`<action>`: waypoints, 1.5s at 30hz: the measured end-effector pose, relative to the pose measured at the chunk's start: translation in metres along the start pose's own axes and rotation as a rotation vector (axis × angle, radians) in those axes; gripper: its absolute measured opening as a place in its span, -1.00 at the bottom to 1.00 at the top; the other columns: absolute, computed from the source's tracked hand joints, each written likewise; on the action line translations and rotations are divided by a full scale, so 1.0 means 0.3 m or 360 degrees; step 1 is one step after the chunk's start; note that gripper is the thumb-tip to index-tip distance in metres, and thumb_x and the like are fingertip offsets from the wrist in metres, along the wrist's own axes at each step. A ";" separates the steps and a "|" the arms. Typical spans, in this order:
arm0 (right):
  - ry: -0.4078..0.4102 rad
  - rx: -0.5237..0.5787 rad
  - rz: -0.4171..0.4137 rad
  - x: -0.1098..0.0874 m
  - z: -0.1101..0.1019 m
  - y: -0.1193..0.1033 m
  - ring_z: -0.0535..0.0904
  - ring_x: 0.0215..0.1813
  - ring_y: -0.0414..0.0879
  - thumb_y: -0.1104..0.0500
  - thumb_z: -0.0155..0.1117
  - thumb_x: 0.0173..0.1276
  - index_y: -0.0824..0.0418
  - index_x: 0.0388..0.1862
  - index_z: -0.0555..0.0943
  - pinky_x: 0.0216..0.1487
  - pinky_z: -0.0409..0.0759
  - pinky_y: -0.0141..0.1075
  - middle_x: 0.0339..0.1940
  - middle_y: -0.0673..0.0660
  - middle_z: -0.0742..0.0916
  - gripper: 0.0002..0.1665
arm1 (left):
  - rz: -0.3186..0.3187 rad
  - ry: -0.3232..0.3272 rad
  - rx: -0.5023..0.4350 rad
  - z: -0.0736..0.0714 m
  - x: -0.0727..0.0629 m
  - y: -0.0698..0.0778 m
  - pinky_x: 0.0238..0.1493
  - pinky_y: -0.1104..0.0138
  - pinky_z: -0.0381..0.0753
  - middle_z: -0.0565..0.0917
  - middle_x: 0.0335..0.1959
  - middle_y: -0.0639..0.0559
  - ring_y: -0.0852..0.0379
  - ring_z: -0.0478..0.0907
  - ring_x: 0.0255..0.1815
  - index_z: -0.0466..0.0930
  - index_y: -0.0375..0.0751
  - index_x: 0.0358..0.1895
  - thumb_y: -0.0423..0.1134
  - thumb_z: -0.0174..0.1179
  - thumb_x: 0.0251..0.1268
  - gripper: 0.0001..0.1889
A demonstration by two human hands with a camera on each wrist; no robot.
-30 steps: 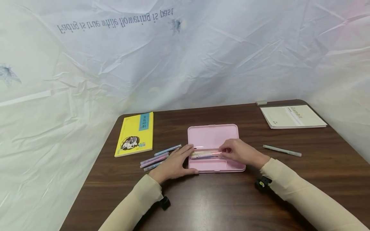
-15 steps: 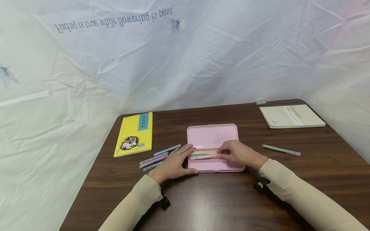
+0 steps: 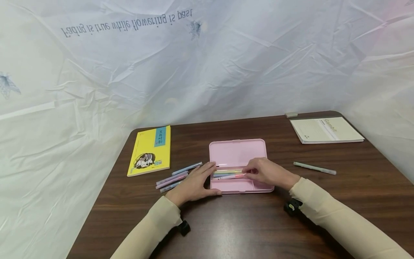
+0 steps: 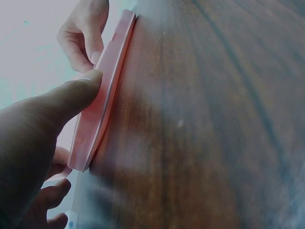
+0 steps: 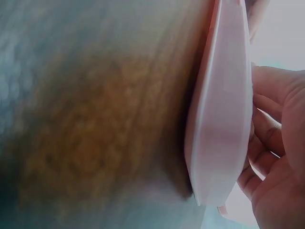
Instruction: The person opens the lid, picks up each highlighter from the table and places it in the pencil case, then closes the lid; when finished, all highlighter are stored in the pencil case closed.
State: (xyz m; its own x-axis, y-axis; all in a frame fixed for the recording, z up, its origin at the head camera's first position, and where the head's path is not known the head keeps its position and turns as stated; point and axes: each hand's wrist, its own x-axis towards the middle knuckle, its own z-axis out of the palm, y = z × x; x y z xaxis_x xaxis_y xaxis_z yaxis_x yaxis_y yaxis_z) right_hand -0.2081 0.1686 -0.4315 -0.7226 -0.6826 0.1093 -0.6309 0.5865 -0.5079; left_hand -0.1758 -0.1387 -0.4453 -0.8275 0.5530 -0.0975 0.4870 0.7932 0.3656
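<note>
A pink pencil case (image 3: 237,153) lies open on the table, its lid folded back. Several pens (image 3: 228,172) lie in its long rear compartment. My right hand (image 3: 270,172) reaches into that compartment, thumb and fingers pinching the right end of a pen with a pink-orange tip; its fingertips are partly hidden. My left hand (image 3: 194,182) rests at the case's left side, fingers extended along the rim and thumb against the front edge. In the left wrist view the thumb (image 4: 78,95) touches the case's front wall (image 4: 97,109).
Several loose pens (image 3: 171,180) lie left of the case, partly behind my left hand. One pale green pen (image 3: 315,168) lies to the right. A yellow book (image 3: 150,151) is at the back left, a white notebook (image 3: 326,130) and small eraser-like block (image 3: 291,114) at the back right.
My right hand has shifted slightly left and down inside the case. The pens in the compartment now lie spread more side by side. My left hand stays in place.
</note>
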 end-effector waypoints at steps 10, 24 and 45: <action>-0.0049 0.0014 -0.0030 0.006 0.000 0.002 0.45 -0.37 -0.30 0.12 0.37 0.38 0.12 -0.04 0.79 -0.33 0.48 -0.42 -0.35 -0.20 0.69 -0.77 | 0.0003 0.0002 -0.0012 -0.001 -0.002 0.000 0.59 0.08 -0.11 -0.04 0.64 0.20 0.21 -0.11 0.62 0.03 0.08 0.61 0.50 0.11 0.16 0.02; 0.0021 0.0046 -0.0004 -0.006 -0.012 0.006 0.53 -0.27 -0.29 0.11 0.36 0.38 0.14 -0.03 0.78 -0.21 0.59 -0.37 -0.24 -0.15 0.73 -0.76 | 0.0006 0.0009 -0.0033 0.003 -0.005 0.005 0.58 0.03 -0.06 -0.03 0.64 0.19 0.16 -0.08 0.62 0.03 0.08 0.61 0.52 0.10 0.15 0.03; 0.0393 -0.0089 0.0107 -0.086 -0.156 0.048 0.57 -0.23 -0.21 0.13 0.42 0.34 0.20 -0.01 0.75 -0.20 0.65 -0.12 -0.17 -0.01 0.75 -0.71 | 0.0015 0.0040 -0.0059 -0.007 -0.005 0.008 0.58 0.00 -0.06 0.02 0.63 0.14 0.12 -0.07 0.63 0.10 0.03 0.59 0.51 0.15 0.12 0.04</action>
State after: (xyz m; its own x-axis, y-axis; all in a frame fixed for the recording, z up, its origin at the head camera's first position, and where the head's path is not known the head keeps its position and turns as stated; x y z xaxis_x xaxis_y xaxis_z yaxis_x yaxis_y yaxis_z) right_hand -0.2117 0.2152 -0.4017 -0.8061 -0.5183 0.2856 -0.5889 0.6547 -0.4739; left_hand -0.1740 -0.1383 -0.4422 -0.8298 0.5536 -0.0707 0.4847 0.7777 0.4003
